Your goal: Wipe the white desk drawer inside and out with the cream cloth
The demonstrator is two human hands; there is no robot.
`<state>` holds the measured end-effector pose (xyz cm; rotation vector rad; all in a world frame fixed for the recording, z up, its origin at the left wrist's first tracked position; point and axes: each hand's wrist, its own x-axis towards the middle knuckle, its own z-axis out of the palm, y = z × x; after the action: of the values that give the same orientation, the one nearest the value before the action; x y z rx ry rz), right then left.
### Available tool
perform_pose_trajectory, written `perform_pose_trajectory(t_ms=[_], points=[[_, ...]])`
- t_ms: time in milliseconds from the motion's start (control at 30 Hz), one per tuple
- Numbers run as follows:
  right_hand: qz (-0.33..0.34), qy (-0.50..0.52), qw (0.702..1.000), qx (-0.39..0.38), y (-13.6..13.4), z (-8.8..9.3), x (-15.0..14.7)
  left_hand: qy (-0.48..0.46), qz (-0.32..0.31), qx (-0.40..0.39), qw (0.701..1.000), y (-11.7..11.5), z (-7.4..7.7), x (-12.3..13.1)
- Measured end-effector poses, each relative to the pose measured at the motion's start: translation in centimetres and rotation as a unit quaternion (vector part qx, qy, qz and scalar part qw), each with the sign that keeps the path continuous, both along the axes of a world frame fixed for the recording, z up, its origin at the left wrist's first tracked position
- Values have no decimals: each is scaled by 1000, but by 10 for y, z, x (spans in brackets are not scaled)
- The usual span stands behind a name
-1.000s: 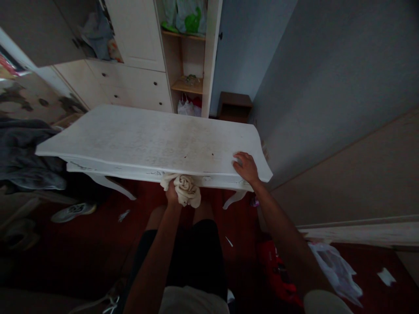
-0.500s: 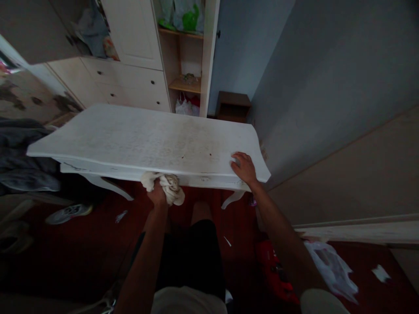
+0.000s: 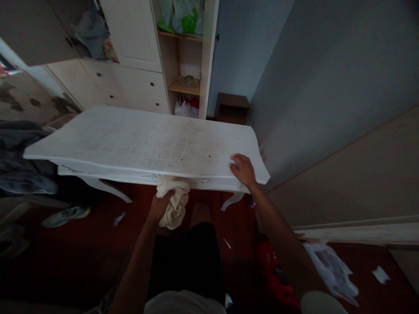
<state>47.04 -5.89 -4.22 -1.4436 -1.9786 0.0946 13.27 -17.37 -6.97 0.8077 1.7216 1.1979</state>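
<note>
In front of me stands a white table (image 3: 131, 135) with a wavy edge, curved legs and dark smudges on its top. My left hand (image 3: 161, 205) grips a bunched cream cloth (image 3: 176, 205) at the table's front edge. The upper part of the cloth lies against the front rail, and the rest hangs below it. My right hand (image 3: 242, 169) rests on the tabletop near the right front corner, its fingers a little bent and apart, holding nothing. Carved trim shows on the front rail beside the cloth.
Behind the table is a white wardrobe (image 3: 131, 39) with drawers and open shelves. A small brown cabinet (image 3: 233, 104) stands by the grey wall. On the red floor lie a shoe (image 3: 66, 216), a red bag (image 3: 273, 272) and a white plastic bag (image 3: 334, 270). Dark clothing (image 3: 24, 148) is heaped at left.
My left hand has moved the cloth to the right along the front edge and slightly down, uncovering carved trim. My right hand stays on the tabletop.
</note>
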Motion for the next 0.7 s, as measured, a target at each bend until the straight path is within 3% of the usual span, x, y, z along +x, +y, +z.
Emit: perform_pose_trajectory(t_ms=[133, 267, 367, 467, 567, 633, 700], points=[[-7, -1, 1000, -2, -1, 0, -1, 14, -41, 22, 999, -5, 41, -13], [-10, -8, 1000, 3, -2, 0, -1, 54, 8, 122, 991, 12, 88, -24], [-8, -13, 1000, 6, -2, 1, -1, 81, 65, 277, 955, 42, 123, -31], [-8, -21, 1000, 5, -2, 1, -2, 84, 140, 411, 897, 81, 152, -35], [-10, -22, 1000, 6, -2, 0, -2, 102, 146, 476, 861, 121, 164, -30], [-9, -17, 1000, 8, -1, -1, -2, 132, 130, 468, 864, 144, 160, -23], [-6, -10, 1000, 9, -1, -2, -1, 173, 93, 443, 875, 162, 145, -12]])
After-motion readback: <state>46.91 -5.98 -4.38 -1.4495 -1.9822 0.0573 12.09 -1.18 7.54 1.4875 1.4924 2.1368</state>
